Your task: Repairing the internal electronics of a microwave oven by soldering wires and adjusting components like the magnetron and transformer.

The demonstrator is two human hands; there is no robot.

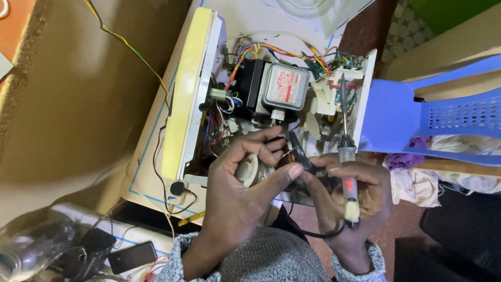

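An opened microwave oven [195,89] lies on its side with its wiring and a silver magnetron [284,86] exposed. My left hand [245,183] is curled around a small spool of solder wire [249,169], its thumb pressing toward the right hand. My right hand [349,193] grips a soldering iron [347,156] whose tip points up into the wires near a white plastic part [329,96]. Between the two thumbs sits a thin black probe or lead [300,151], pinched by the fingertips.
A blue plastic chair [417,120] stands to the right of the oven. Crumpled cloth [417,180] lies under it. At lower left are a black phone [133,256], a clear plastic bottle [31,245] and loose cables. A brown surface [78,89] fills the left.
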